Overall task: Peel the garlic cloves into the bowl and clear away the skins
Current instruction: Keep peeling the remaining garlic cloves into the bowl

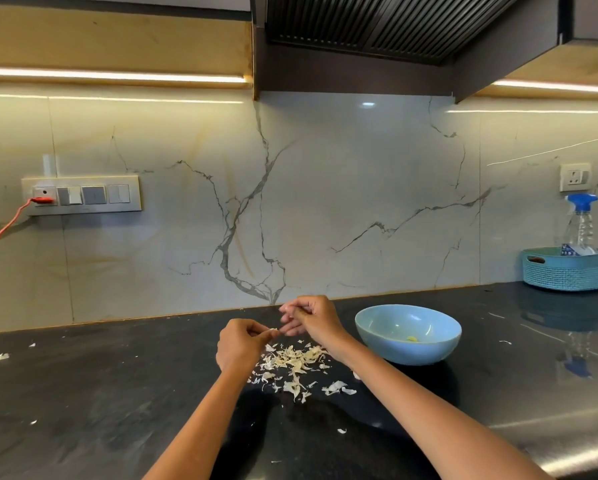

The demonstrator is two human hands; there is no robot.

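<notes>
The small pale garlic clove (pixel 273 329) is pinched between the left hand (pixel 243 342) and right hand (pixel 308 318), over the papery skin pile (pixel 295 363) mid-table; it could slip and miss the light-blue ceramic bowl (pixel 408 334); loose skins may scatter across the black stone table (pixel 100 393).

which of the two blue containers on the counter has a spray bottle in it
The woven teal basket at the far right against the wall; the spray bottle stands in it. The smooth blue bowl doesn't.
</notes>
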